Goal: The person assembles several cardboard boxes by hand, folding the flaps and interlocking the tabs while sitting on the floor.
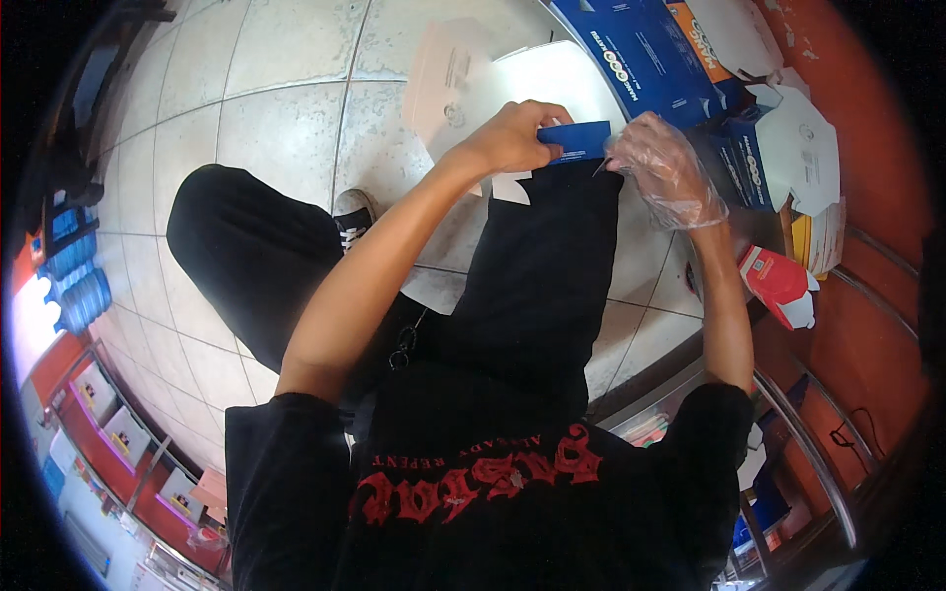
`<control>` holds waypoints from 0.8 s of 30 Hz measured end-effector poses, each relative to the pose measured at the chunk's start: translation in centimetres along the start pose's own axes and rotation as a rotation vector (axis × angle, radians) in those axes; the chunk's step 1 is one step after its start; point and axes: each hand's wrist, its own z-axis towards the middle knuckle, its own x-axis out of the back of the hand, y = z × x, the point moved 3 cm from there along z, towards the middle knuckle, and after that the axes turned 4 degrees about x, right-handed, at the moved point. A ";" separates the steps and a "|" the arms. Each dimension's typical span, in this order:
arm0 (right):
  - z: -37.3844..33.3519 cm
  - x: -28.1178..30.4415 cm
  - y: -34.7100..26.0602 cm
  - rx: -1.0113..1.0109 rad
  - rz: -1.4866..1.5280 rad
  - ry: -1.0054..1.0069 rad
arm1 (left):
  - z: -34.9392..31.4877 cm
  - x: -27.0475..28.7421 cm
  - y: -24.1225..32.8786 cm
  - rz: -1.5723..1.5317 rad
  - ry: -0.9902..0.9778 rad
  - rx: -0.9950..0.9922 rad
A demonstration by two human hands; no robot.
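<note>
An unfolded cardboard food box (552, 84), white on the inside, stands above my lap and leans over my knee. Its near side is a narrow blue flap (586, 141). My left hand (517, 136) is bare and closed on that flap, thumb and fingers on either side of it. Small white tabs (511, 187) hang below the hand. At the box's right corner, my right hand (672, 172) wears a clear plastic glove. Its fingers are pinched together, with a thin dark sliver at their tips that I cannot make out.
Blue cardboard boxes (645, 59) are piled beyond my right hand, with an orange one (700, 39) among them. A red carton (778, 284) lies near my right forearm. Metal rails (808, 443) run along the right. Blue water jugs (81, 295) stand far left.
</note>
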 end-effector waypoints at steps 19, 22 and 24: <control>-3.3 -2.5 -4.5 -0.647 0.070 0.567 | -1.1 -2.5 2.0 -0.019 0.105 -0.178; -3.7 -3.4 -4.6 -0.739 0.104 0.664 | -0.9 -2.9 1.8 0.028 0.155 -0.240; -3.6 -3.7 -5.0 -0.729 0.064 0.688 | -0.9 -2.9 1.6 0.044 0.167 -0.257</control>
